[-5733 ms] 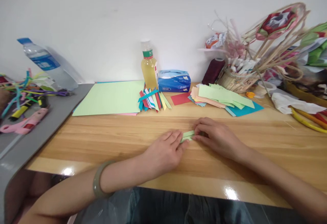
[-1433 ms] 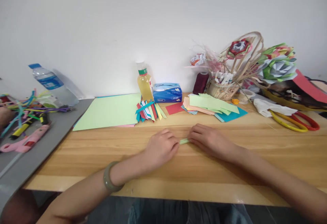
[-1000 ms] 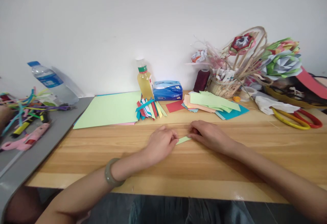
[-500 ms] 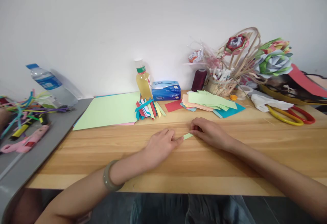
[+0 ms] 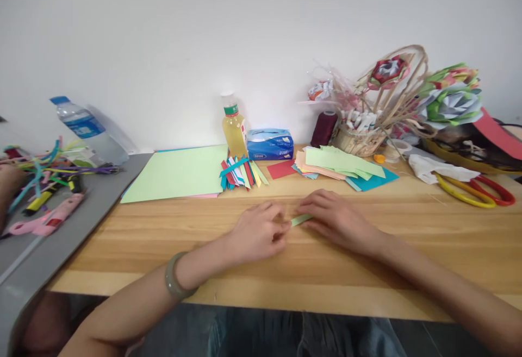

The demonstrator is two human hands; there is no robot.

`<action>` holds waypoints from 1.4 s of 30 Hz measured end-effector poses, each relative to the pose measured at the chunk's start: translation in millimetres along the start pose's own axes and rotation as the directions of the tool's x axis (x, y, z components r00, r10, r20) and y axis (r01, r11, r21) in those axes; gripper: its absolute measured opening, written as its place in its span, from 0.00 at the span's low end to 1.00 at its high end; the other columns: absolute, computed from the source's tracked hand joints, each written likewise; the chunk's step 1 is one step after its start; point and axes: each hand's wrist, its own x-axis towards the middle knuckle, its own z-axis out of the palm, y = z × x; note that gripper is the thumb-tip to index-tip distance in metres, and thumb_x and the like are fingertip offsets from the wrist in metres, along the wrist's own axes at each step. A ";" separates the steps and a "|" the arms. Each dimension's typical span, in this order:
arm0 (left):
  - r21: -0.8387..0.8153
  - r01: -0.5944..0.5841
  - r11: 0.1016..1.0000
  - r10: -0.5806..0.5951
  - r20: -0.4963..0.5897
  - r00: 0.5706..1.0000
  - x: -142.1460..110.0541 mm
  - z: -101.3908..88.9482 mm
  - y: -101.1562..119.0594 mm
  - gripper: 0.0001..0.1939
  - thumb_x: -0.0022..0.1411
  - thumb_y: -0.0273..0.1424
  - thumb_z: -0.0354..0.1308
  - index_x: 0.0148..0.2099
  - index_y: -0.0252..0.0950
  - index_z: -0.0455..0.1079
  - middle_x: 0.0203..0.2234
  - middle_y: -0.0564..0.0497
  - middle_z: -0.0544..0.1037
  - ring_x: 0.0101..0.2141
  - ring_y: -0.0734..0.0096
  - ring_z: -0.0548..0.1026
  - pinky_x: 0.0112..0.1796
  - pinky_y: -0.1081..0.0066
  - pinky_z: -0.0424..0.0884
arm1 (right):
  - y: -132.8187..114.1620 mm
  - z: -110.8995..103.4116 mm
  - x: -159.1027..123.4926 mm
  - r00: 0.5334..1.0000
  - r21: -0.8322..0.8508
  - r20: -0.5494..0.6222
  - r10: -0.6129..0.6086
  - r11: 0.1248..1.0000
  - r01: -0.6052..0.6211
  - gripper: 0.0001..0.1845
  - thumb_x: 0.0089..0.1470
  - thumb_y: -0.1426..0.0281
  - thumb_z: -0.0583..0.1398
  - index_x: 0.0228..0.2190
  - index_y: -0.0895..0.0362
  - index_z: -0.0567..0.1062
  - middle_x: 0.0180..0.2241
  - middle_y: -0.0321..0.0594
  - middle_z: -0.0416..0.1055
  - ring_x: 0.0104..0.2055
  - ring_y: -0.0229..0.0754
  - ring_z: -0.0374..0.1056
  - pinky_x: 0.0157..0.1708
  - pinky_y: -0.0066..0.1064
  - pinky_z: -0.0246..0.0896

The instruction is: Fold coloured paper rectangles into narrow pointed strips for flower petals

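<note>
Wood-grain table [image 5: 171,226] bears paper strips [image 5: 240,173], tissue pack [image 5: 269,145], probably thread [image 5: 324,129].

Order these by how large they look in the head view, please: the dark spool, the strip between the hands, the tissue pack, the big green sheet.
1. Green sheet
2. Tissue pack
3. Dark spool
4. Strip, judged by its visible part

paper strip [image 5: 301,219]: matt | tabletop [image 5: 326,281]: smooth wood | bangle [image 5: 171,279]: glossy, perhaps stone
</note>
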 end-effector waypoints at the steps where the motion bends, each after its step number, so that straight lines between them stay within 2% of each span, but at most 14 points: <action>1: 0.011 -0.017 1.000 0.017 -0.010 1.000 0.7 0.7 -0.4 0.10 0.62 0.31 0.51 0.41 0.38 0.73 0.37 0.50 0.72 0.39 0.67 0.69 0.39 0.69 0.66 | -4.1 0.3 2.3 0.996 -0.075 0.050 -0.073 0.994 0.076 0.12 0.59 0.70 0.53 0.42 0.57 0.72 0.39 0.46 0.71 0.42 0.46 0.63 0.40 0.39 0.60; 4: 0.068 -0.037 0.997 0.038 -0.018 0.999 2.3 1.6 -1.0 0.12 0.65 0.30 0.48 0.38 0.36 0.73 0.37 0.50 0.74 0.38 0.69 0.70 0.39 0.70 0.67 | -9.0 2.2 8.2 0.956 -0.274 0.149 -0.252 0.919 0.284 0.15 0.60 0.76 0.48 0.41 0.62 0.72 0.35 0.48 0.72 0.37 0.45 0.65 0.35 0.37 0.61; 6: 0.118 -0.036 0.992 0.037 -0.009 0.999 3.3 2.5 -0.1 0.11 0.65 0.29 0.48 0.39 0.35 0.72 0.36 0.50 0.74 0.37 0.69 0.71 0.38 0.70 0.68 | -7.5 2.9 11.0 0.925 -0.360 0.180 -0.334 0.853 0.377 0.15 0.60 0.77 0.47 0.40 0.64 0.72 0.34 0.48 0.72 0.35 0.45 0.65 0.33 0.36 0.61; 10: 0.260 -0.066 0.963 0.070 -0.007 0.998 4.6 8.1 2.4 0.10 0.64 0.26 0.47 0.38 0.32 0.71 0.32 0.48 0.74 0.34 0.67 0.71 0.33 0.69 0.69 | -4.8 5.0 15.6 0.908 -0.412 0.171 -0.382 0.809 0.418 0.14 0.60 0.77 0.48 0.35 0.62 0.73 0.31 0.45 0.71 0.33 0.44 0.64 0.31 0.35 0.60; 13: 0.353 -0.112 0.929 0.122 -0.005 0.993 5.7 12.3 2.4 0.11 0.63 0.20 0.45 0.37 0.29 0.69 0.30 0.46 0.73 0.32 0.65 0.72 0.29 0.69 0.69 | -6.6 9.9 18.8 0.918 -0.414 0.132 -0.375 0.820 0.395 0.14 0.60 0.77 0.47 0.32 0.61 0.72 0.28 0.43 0.70 0.31 0.43 0.63 0.29 0.34 0.58; 15: 0.352 -0.106 0.930 0.114 -0.002 0.993 7.8 11.9 2.3 0.10 0.62 0.20 0.45 0.36 0.29 0.68 0.30 0.45 0.73 0.32 0.64 0.72 0.29 0.69 0.69 | -8.1 13.9 20.5 0.935 -0.411 0.095 -0.342 0.842 0.350 0.15 0.60 0.77 0.47 0.30 0.60 0.72 0.27 0.43 0.69 0.30 0.42 0.63 0.28 0.34 0.57; 19: 0.224 0.079 0.971 -0.073 -0.031 0.997 13.5 5.0 4.3 0.06 0.62 0.24 0.49 0.35 0.31 0.67 0.29 0.48 0.74 0.32 0.65 0.73 0.32 0.68 0.70 | -9.6 17.4 21.5 0.978 -0.352 0.002 -0.208 0.915 0.196 0.13 0.60 0.74 0.48 0.29 0.60 0.70 0.26 0.42 0.69 0.28 0.42 0.63 0.27 0.33 0.57; 21: 0.135 0.150 0.979 -0.145 -0.046 0.988 14.6 3.0 5.0 0.06 0.63 0.26 0.48 0.38 0.33 0.67 0.32 0.49 0.75 0.34 0.66 0.73 0.35 0.69 0.70 | -10.9 16.3 20.7 0.984 -0.305 -0.004 -0.180 0.937 0.170 0.12 0.60 0.75 0.47 0.32 0.60 0.69 0.27 0.42 0.69 0.29 0.42 0.63 0.28 0.32 0.58; 23: 0.095 0.165 0.982 -0.161 -0.048 0.986 14.1 3.7 4.3 0.08 0.65 0.25 0.47 0.38 0.33 0.67 0.33 0.48 0.76 0.35 0.67 0.73 0.36 0.69 0.70 | -13.2 14.9 19.7 0.984 -0.273 0.004 -0.178 0.947 0.172 0.13 0.60 0.76 0.46 0.34 0.61 0.69 0.28 0.43 0.70 0.30 0.42 0.64 0.29 0.32 0.59; 26: 0.136 0.140 0.981 -0.136 -0.042 0.990 11.9 7.6 0.3 0.11 0.66 0.25 0.45 0.36 0.32 0.68 0.30 0.47 0.75 0.35 0.64 0.72 0.35 0.67 0.70 | -16.8 14.3 19.6 0.990 -0.228 -0.003 -0.139 0.964 0.135 0.12 0.60 0.77 0.46 0.36 0.61 0.69 0.30 0.44 0.70 0.32 0.43 0.65 0.31 0.32 0.61; 30: 0.193 0.056 0.980 -0.047 -0.053 0.997 11.2 9.7 -5.7 0.11 0.66 0.24 0.45 0.36 0.31 0.69 0.27 0.47 0.74 0.33 0.64 0.71 0.34 0.68 0.69 | -16.6 14.0 22.5 0.999 -0.172 0.014 -0.032 0.985 0.034 0.12 0.59 0.78 0.48 0.35 0.60 0.71 0.29 0.43 0.71 0.32 0.43 0.65 0.31 0.32 0.60; 35: 0.193 0.036 0.981 -0.026 -0.049 0.998 13.7 4.7 -8.2 0.11 0.66 0.27 0.46 0.33 0.32 0.67 0.26 0.48 0.73 0.32 0.65 0.71 0.31 0.70 0.68 | -4.0 11.5 23.1 0.993 -0.154 0.059 0.101 0.984 -0.090 0.16 0.60 0.68 0.49 0.27 0.59 0.71 0.26 0.43 0.70 0.28 0.41 0.65 0.28 0.30 0.56; 38: 0.115 0.040 0.993 -0.035 -0.046 0.998 12.9 2.1 -11.3 0.13 0.67 0.32 0.46 0.34 0.32 0.67 0.27 0.48 0.74 0.32 0.65 0.71 0.32 0.70 0.68 | 5.3 9.0 19.5 0.994 -0.053 0.083 0.070 0.996 -0.066 0.18 0.61 0.65 0.48 0.26 0.58 0.71 0.26 0.43 0.70 0.28 0.41 0.65 0.28 0.30 0.56; 42: 0.022 -0.005 1.000 0.006 -0.010 1.000 8.5 -1.6 -19.5 0.13 0.67 0.28 0.43 0.36 0.32 0.69 0.28 0.48 0.75 0.33 0.67 0.71 0.36 0.69 0.68 | 13.2 2.6 14.5 0.996 0.096 0.084 0.019 0.995 -0.027 0.17 0.61 0.69 0.47 0.32 0.59 0.73 0.30 0.45 0.72 0.32 0.41 0.66 0.32 0.31 0.59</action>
